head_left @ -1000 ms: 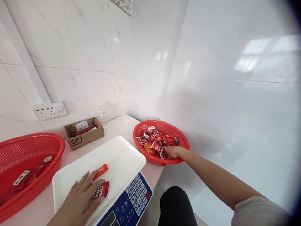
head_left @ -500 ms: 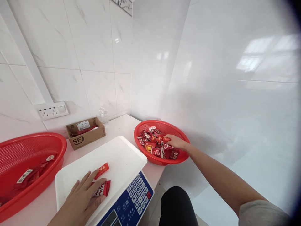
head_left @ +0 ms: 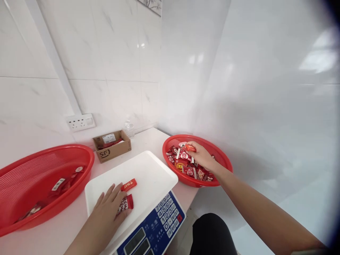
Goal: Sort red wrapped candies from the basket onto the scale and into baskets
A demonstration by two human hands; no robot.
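My left hand [head_left: 113, 207] lies over the white weighing tray [head_left: 150, 164]. A dark red snack packet [head_left: 127, 203] with white lettering is gripped between its thumb and index finger, the other fingers spread on the tray. Just beyond the fingertips lies an orange-red snack packet [head_left: 129, 184]. Over the right red basket [head_left: 225, 166], my right hand [head_left: 202, 156] is closed on another orange-red packet [head_left: 190, 147]. A dark red packet [head_left: 183, 155] with a white print shows beneath that hand; whether the fingers touch it I cannot tell. Several small packets fill the basket.
The tray sits on a scale with a blue keypad [head_left: 170, 216]. At left stands a larger red basket [head_left: 87, 156] with some packets. Behind the tray are a small cardboard box [head_left: 117, 150] and a clear plastic bottle [head_left: 129, 128]. Tiled walls border the table.
My right hand has lifted slightly within the basket, holding the orange-red packet, which now shows more clearly. The view has turned left; my left hand keeps its place on the tray.
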